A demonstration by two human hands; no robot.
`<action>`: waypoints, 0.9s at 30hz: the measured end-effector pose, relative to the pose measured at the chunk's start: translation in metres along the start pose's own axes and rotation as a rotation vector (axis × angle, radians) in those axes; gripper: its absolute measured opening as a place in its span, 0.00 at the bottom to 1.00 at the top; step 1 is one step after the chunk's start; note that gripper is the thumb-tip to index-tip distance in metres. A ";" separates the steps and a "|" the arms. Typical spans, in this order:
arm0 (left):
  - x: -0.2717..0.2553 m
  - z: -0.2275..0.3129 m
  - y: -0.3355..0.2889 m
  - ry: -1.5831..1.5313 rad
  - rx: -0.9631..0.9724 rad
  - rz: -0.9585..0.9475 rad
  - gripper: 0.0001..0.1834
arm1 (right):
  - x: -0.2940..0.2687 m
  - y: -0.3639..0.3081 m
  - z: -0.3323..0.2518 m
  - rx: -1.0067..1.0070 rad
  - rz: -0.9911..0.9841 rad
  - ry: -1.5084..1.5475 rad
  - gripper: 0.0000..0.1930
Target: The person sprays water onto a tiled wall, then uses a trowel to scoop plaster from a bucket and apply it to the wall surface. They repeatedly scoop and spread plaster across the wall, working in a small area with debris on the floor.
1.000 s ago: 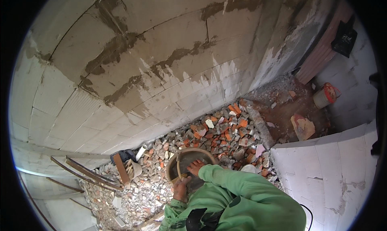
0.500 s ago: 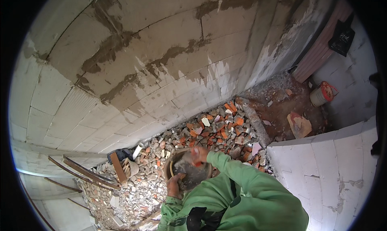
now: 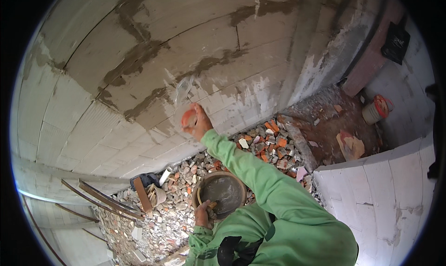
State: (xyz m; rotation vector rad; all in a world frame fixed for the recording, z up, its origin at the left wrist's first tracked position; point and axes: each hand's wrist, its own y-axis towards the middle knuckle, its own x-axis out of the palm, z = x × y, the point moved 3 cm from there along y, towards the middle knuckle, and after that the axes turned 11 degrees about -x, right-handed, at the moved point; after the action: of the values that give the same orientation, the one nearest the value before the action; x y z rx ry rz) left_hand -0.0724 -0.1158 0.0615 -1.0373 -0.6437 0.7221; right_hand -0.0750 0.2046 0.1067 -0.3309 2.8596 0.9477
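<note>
Right hand [image 3: 197,122] clamped on the orange-handled steel trowel [image 3: 183,96], blade blurred against the grey block wall [image 3: 139,80], left hand [image 3: 203,216] gripping the rim of the round mortar-filled pan [image 3: 222,191] over the rubble [image 3: 172,205], likely heavy, sloppy, best held at the rim.

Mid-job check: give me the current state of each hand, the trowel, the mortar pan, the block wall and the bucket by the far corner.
Right hand: raised, gripping the trowel.
Trowel: blade at the wall, blurred.
Left hand: gripping the pan's rim.
Mortar pan: upright, grey mortar inside.
Block wall: joints smeared with mortar, partly patched.
Bucket: upright on the floor.
</note>
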 end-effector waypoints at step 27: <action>-0.014 0.000 0.073 0.573 0.264 0.008 0.17 | -0.020 -0.253 0.044 -0.184 -1.320 -0.525 0.21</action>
State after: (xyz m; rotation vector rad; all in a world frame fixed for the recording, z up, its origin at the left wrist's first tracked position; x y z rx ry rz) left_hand -0.0968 -0.1032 -0.0074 -0.9400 -0.0465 0.4665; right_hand 0.0066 0.0368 -0.0710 -1.4396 1.4966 0.7609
